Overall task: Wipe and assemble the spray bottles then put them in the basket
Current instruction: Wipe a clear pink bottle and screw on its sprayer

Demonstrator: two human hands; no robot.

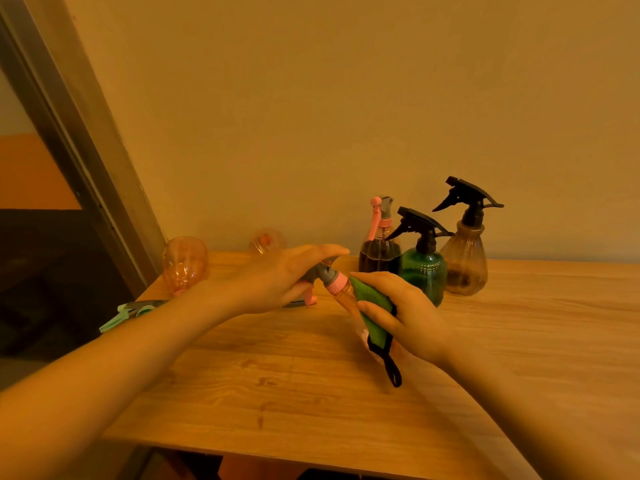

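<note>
My left hand (277,282) grips the grey and pink spray head (330,277) of an orange bottle (348,297) held tilted above the table. My right hand (401,313) holds a green cloth (372,311) with a black loop wrapped round the bottle's body, so most of the body is hidden. Three assembled spray bottles stand at the back: a dark one with a pink head (379,244), a green one with a black head (422,268) and a brownish one with a black head (465,258).
Two headless orange bottles lie at the back left of the wooden table (311,393): one (185,265) near the corner, another (266,241) by the wall. A pale green spray head (130,314) lies at the left edge. No basket is in view.
</note>
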